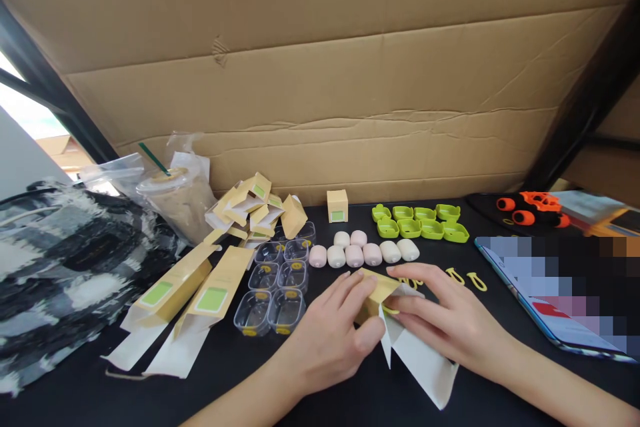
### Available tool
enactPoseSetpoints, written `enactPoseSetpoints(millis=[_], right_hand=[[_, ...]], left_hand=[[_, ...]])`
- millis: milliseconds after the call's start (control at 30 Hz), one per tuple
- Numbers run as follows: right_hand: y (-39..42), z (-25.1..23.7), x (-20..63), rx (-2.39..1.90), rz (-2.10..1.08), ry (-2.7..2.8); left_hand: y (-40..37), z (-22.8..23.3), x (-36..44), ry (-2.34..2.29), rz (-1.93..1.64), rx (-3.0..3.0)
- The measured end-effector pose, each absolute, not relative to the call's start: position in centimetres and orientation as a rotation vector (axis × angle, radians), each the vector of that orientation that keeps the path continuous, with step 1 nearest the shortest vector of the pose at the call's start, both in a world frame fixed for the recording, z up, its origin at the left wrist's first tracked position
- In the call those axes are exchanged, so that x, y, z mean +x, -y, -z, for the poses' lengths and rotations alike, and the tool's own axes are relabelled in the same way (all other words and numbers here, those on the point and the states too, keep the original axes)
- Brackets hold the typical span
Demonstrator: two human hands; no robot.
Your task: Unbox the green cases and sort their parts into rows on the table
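Note:
My left hand [345,330] is closed around a small yellow paper box [383,288], holding it tilted above the black table. The box's white inner flaps [423,357] fan out toward me from its open end. My right hand [447,317] is at that opening, its fingers pinching a small yellow-green piece [391,311] that is mostly hidden by the fingers and the flaps. Just beyond the hands lie yellow strap loops [454,275], partly covered by my right hand. Rounded pink and cream pieces [355,255] stand in rows behind the box.
Clear plastic cups [263,277] stand left of my hands, with unfolded paper boxes [215,290] beyond. A closed box [337,205] and green cases [431,228] sit at the back. A phone [550,307], an orange-wheeled toy [537,208], and a bagged drink [175,200] flank them.

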State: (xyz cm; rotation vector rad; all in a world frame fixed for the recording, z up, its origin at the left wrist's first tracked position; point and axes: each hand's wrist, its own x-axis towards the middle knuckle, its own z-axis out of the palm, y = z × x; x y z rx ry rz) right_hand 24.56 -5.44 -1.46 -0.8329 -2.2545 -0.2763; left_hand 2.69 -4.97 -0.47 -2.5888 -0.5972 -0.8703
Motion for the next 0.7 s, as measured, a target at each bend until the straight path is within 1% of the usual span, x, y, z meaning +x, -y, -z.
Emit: enactPoseSetpoints(millis=[67, 167, 233, 333, 400, 433, 500, 567, 667, 700], right_hand=[[5.5, 1.6, 24.7, -0.831, 0.084, 2.191], [5.6, 1.7, 24.6, -0.856, -0.223, 2.026], [5.7, 1.6, 24.4, -0.858, -0.375, 1.898], [5.8, 1.2, 24.2, -0.837, -0.498, 1.711], [5.6, 0.8, 24.4, -0.855, -0.506, 1.571], [5.5, 0.6, 24.6, -0.875, -0.491, 1.490], [5.0, 0.4, 25.1, -0.913, -0.444, 1.348], [4.7, 0.4, 25.5, -0.944, -0.406, 1.318], [4.5, 0.6, 25.3, -0.984, -0.420, 1.570], [4.6, 0.7, 25.1, -0.999, -0.431, 1.698]], left_hand=[[4.9, 0.2, 2.7, 0.644, 0.929, -2.650], [4.6, -0.1, 2.6, 0.681, 1.108, -2.735], [4.5, -0.2, 2.5, 0.672, 1.190, -2.757], [4.4, -0.2, 2.2, 0.707, 1.159, -2.786], [4.2, -0.3, 1.8, 0.794, 1.146, -2.801], [4.0, -0.4, 1.5, 0.849, 1.195, -2.788], [3.6, -0.8, 1.1, 0.968, 1.439, -2.700], [3.3, -1.4, 1.0, 1.128, 1.863, -2.576], [3.2, -2.5, 1.3, 1.462, 2.570, -2.477], [3.3, -2.8, 1.5, 1.565, 2.754, -2.472]])
